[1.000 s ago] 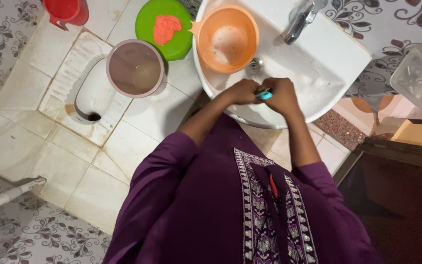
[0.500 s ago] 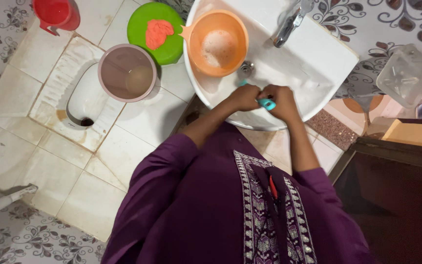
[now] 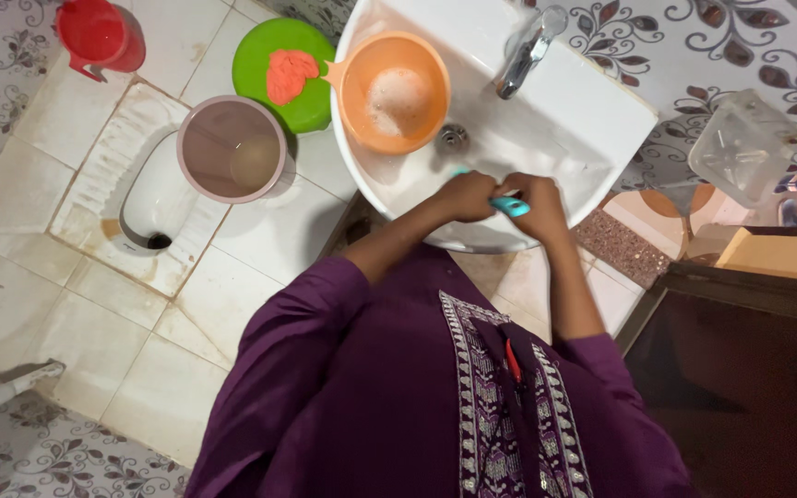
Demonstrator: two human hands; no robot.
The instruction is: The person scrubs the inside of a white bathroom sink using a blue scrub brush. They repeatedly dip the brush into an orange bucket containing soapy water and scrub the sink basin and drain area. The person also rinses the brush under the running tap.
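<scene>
Both hands meet over the near rim of the white ceramic washbasin [image 3: 592,120]: left hand [image 3: 466,195] and right hand [image 3: 539,205] clamp a slim teal plastic handle [image 3: 510,206], lying left-right. An orange plastic bowl [image 3: 394,90] sits far-left inside.

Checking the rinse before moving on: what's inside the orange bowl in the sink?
White foamy liquid fills the bottom of the orange bowl. The foam covers whatever may lie beneath it. The bowl sits in the white sink.
</scene>
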